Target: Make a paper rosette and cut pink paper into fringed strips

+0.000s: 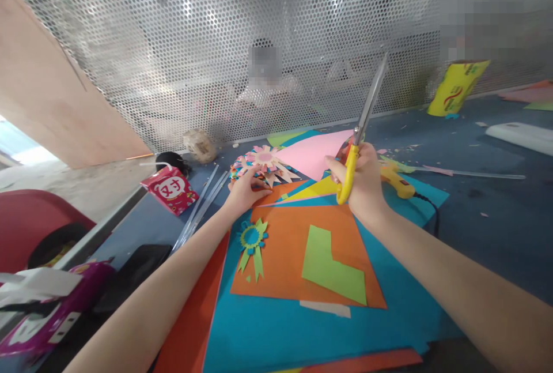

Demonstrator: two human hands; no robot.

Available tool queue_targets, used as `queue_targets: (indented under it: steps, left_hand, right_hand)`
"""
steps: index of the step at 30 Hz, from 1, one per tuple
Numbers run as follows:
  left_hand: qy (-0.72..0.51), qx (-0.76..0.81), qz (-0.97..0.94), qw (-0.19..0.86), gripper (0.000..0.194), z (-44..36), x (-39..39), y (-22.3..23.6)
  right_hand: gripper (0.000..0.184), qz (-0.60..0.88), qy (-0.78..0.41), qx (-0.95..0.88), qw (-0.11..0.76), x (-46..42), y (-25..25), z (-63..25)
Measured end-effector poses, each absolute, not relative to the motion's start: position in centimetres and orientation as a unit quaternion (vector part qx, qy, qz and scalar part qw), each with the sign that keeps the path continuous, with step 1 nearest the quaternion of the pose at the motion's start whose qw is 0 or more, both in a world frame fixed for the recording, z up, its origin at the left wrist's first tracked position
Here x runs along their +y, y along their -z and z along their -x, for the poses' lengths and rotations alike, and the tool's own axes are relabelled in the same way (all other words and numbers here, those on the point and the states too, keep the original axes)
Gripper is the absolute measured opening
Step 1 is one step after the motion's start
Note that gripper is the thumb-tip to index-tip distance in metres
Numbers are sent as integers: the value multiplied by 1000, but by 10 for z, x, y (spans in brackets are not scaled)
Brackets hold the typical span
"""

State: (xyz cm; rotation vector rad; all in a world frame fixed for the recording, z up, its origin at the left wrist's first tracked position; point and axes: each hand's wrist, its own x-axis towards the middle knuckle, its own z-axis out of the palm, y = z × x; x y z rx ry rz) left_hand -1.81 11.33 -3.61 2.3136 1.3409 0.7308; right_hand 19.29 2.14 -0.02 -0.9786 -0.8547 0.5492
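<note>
My right hand (pixel 365 180) is closed around yellow-handled scissors (pixel 360 131), whose blades point up and away. My left hand (pixel 246 188) rests on the coloured paper sheets, fingers bent and pressing down beside a stack of paper flowers (pixel 263 162) with a pink and cream one on top. A pink sheet (pixel 311 151) lies between my two hands. Nearer to me an orange sheet (pixel 285 257) carries a green cut piece (pixel 330 266) and a small green and blue paper rosette (pixel 253 243). All lie on a large blue sheet (pixel 276 327).
A yellow glue gun (pixel 395 180) with a black cord lies just right of my right hand. Clear glue sticks (pixel 201 206) and a small red carton (pixel 170 188) sit at the left. A perforated metal screen (pixel 259 44) closes the back. A yellow packet (pixel 458 87) leans at the far right.
</note>
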Motion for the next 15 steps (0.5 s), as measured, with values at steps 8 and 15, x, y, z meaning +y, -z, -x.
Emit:
queue_targets:
  steps: [8,15]
  left_hand:
    - [-250,470,-832,159,63,17,115,37]
    - [-258,445,-851,103,56,20,113,39]
  right_hand:
    - [46,453,-249,-395,759,21,0,-193]
    - [46,455,-251,-397,756,19,-2,-192]
